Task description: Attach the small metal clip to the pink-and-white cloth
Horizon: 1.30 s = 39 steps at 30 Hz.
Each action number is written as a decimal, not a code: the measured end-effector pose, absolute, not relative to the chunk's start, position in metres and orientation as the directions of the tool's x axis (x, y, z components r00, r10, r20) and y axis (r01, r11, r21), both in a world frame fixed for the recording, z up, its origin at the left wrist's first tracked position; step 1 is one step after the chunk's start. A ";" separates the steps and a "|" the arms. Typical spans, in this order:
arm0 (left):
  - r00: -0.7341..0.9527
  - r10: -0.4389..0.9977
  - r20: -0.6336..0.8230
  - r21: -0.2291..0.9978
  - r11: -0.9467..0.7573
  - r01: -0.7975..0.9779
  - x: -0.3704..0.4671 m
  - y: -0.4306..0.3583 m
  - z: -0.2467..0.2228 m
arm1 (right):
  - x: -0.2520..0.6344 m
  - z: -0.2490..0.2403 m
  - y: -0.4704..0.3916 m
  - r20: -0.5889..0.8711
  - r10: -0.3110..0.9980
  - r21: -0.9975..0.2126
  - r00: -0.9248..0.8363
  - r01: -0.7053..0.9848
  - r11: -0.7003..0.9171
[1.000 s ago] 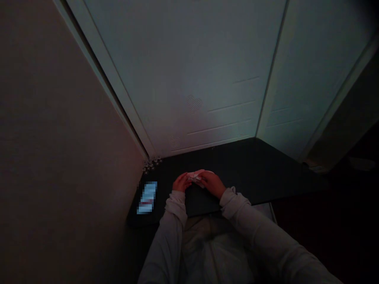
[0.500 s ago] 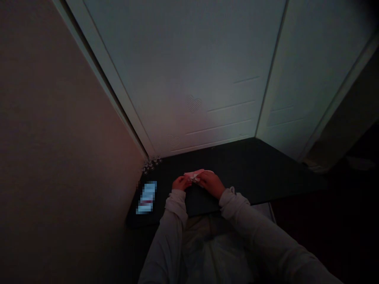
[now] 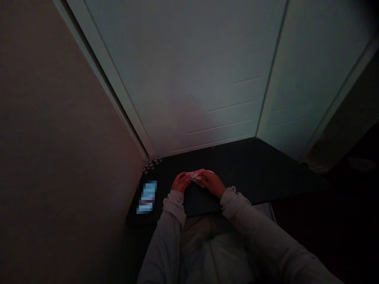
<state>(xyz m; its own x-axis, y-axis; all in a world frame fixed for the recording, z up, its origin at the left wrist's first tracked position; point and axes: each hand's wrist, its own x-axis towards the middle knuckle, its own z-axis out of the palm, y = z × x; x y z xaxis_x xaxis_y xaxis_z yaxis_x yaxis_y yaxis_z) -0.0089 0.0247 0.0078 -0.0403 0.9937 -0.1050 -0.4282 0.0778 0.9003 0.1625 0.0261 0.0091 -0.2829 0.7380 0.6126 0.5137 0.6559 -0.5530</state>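
Note:
Over the dark tabletop point(image 3: 254, 169), both hands are closed on a small pinkish-white folded sheet point(image 3: 195, 173); in the dim light I cannot tell if it is paper or cloth. My left hand point(image 3: 180, 183) pinches its left end with curled fingers. From the right, my right hand point(image 3: 213, 184) grips the other side, covering much of it. A pale crumpled fold shows between the fingertips.
A lit, pixelated phone-like screen point(image 3: 147, 197) lies left of my left hand. Several small shiny objects point(image 3: 151, 163) stand in the table's back left corner. White panels point(image 3: 201, 71) rise behind the table, and a wall point(image 3: 74, 165) borders it on the left.
My left hand has turned slightly, its back now raised a little more and its fingers further over the sheet. My right hand has barely moved.

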 end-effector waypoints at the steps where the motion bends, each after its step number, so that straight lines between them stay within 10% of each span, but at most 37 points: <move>1: -0.032 0.995 -0.098 0.897 0.074 -0.435 -0.009 0.025 0.007 | 0.162 0.008 0.027 0.603 0.746 -0.567 -0.281 0.508 0.649; 39: -0.149 0.972 -0.180 0.945 0.128 -0.301 -0.004 0.034 0.003 | 0.163 0.008 0.027 0.618 0.733 -0.556 -0.285 0.501 0.663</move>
